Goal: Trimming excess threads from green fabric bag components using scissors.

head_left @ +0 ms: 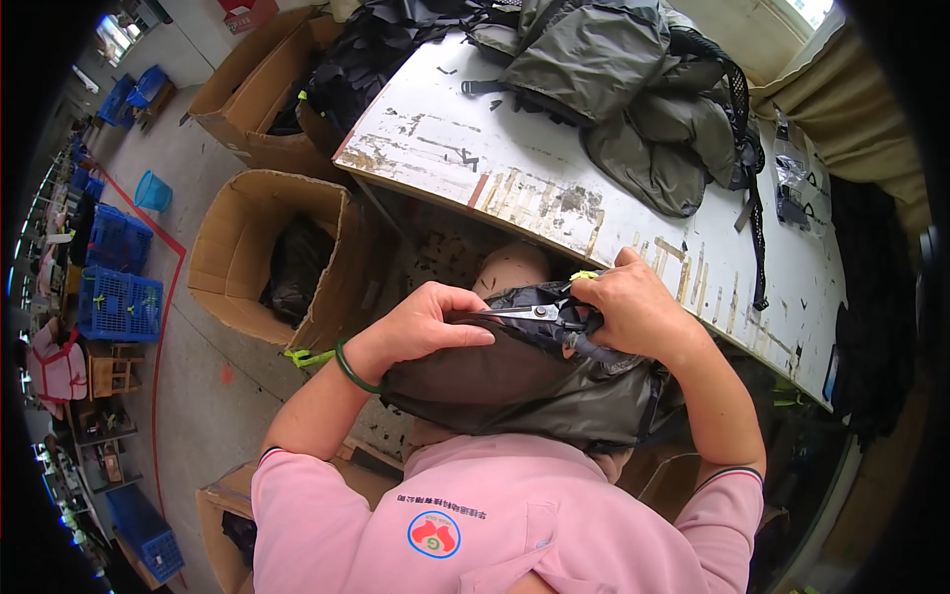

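Observation:
A dark olive fabric bag (495, 381) lies across my lap, its black edge gathered upward. My right hand (633, 305) is closed around the handles of a pair of scissors (529, 313). The silver blades point left, along the black edge of the fabric. Thumb and fingers of my left hand (435, 325) pinch the dark fabric near the blade tips. A bit of yellow-green cord shows beside my right fingers. Whether the blades touch the cloth is not plain.
Ahead stands a scuffed white table (416, 148) with a pile of olive bags (604, 69) on it. To the left, an open cardboard box (228, 247) holds dark fabric. Blue crates (119, 302) line the far left, beyond a red floor line.

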Motion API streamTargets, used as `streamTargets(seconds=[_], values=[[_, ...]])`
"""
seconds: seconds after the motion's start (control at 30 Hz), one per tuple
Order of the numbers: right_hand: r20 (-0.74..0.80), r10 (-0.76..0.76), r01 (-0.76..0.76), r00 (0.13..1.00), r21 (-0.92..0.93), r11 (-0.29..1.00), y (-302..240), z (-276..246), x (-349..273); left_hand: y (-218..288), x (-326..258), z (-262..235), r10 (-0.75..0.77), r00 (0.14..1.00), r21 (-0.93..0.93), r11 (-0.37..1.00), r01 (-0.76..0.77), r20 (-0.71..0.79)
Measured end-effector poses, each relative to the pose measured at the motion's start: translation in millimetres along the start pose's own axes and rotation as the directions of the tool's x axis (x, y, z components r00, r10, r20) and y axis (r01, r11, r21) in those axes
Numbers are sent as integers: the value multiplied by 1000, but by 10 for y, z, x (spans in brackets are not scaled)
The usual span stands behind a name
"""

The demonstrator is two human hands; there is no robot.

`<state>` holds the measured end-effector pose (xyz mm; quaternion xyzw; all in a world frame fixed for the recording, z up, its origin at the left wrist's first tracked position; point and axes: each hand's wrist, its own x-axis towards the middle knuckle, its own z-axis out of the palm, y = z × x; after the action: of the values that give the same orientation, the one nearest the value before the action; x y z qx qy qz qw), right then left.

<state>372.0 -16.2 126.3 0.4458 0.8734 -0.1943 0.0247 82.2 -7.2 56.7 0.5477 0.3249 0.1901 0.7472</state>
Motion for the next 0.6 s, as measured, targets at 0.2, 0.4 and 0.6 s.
streamTargets(seconds=[0.2, 0.4, 0.6], values=[[-152, 9, 54, 988, 408, 911, -191, 164, 142, 117, -20, 88, 51, 999, -38, 998, -51, -1], [-361, 49, 210, 931, 640, 739, -282, -74, 251, 439, -456, 255, 764, 606, 522, 618, -588, -222], [-565, 218, 271, 796, 654, 707, -799, -1553, -22, -341, -300, 609, -47, 974, 571, 816, -89, 220]])
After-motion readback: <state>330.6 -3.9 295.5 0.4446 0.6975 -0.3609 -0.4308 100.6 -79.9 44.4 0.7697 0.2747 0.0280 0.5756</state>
